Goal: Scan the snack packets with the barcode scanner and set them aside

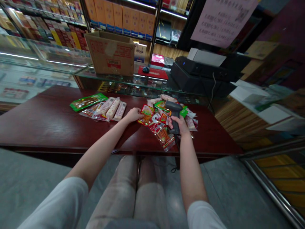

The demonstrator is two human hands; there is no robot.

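Note:
My right hand (178, 123) is wrapped round the grip of a dark grey barcode scanner (174, 109), which I hold over a heap of packaged snacks. My left hand (134, 115) pinches the left edge of a red and orange snack packet (147, 114) at the heap's left side. Below it a clear and red snack packet (163, 135) lies slanted toward the table's front edge. Further left sit a green snack bag (88, 101) and several pale wrapped bars (113, 108), apart from my hands. The scanner covers part of the heap.
The dark red wooden table (43, 124) spans the front. Behind it a cardboard box (111, 54) stands on a glass counter (81, 71). Black machines (200, 71) are at the back right. A cable hangs from the scanner over the table edge.

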